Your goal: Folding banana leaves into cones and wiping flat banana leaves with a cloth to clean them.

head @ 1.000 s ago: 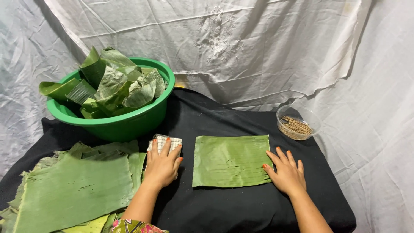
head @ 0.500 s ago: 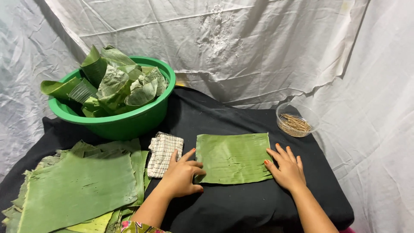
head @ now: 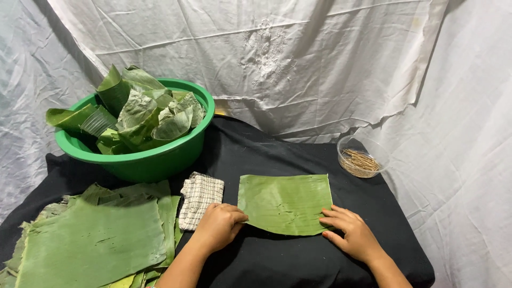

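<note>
A round green plastic basin [head: 144,157] is seen at the back left of the black-covered table [head: 298,261]. It is filled to above its rim with folded and rolled pieces of banana leaf [head: 136,109], some upright, some leaning outward. At the back right, near the table's edge, a small clear bowl [head: 362,157] is set; thin brown sticks [head: 361,161] are heaped in it.

No packages, labels or signs are to be made out. A white sheet [head: 277,58] is hung behind and around the table.

A single rectangular leaf sheet [head: 285,202] is laid flat in the middle of the table, just in front of the person. Its lower left corner is pinched by the left hand [head: 220,226], whose fingers are curled closed on the leaf's edge. Its lower right corner is touched by the right hand [head: 354,234], which is spread open and flat, fingertips resting on the leaf's edge, nothing gripped.

Just beside the left hand, a small checked cloth [head: 200,200] is lain folded between the single sheet and a stack of flat leaf sheets [head: 93,242] at the front left. The cloth's left edge is overlapped onto that stack.
</note>
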